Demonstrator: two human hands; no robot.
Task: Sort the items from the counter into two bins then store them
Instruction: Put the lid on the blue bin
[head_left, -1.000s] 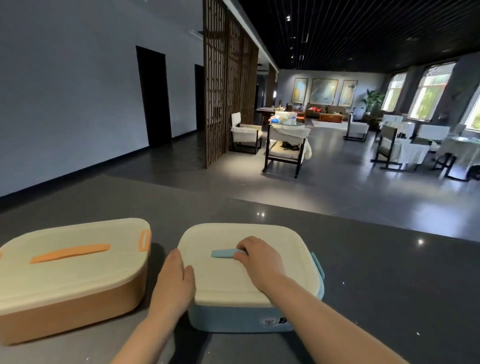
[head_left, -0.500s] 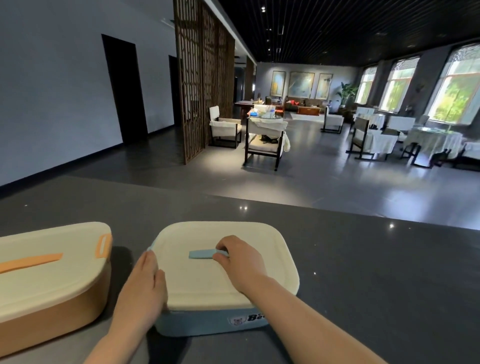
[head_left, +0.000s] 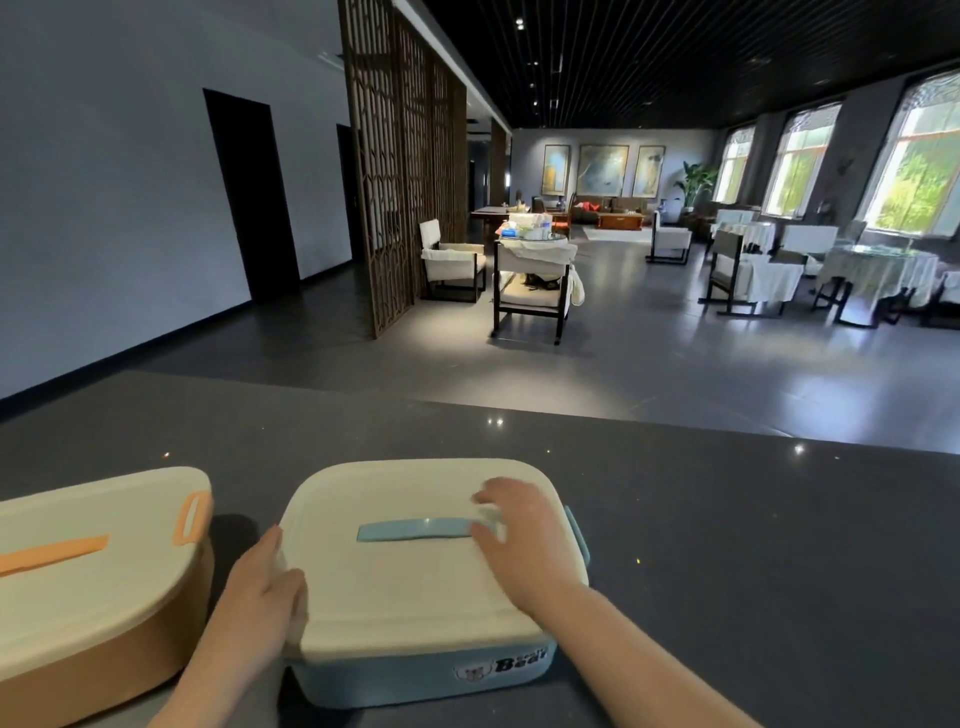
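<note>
Blue bin (head_left: 415, 670): on the dark counter (head_left: 753, 545), cream lid (head_left: 415, 587) closed.
Left hand (head_left: 260, 597): flat against the lid's left edge, fingers straight.
Right hand (head_left: 519, 540): blurred over the blue lid handle (head_left: 415, 531); grip unclear.
Orange bin (head_left: 104, 613): just left, lidded.

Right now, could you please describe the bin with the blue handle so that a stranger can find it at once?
On the dark grey counter in front of the person stand two lidded bins side by side. The blue bin is the right one, between both hands. Unlike the orange bin, it has a blue strip handle on its cream lid and the word "Bear" on its front.
</note>
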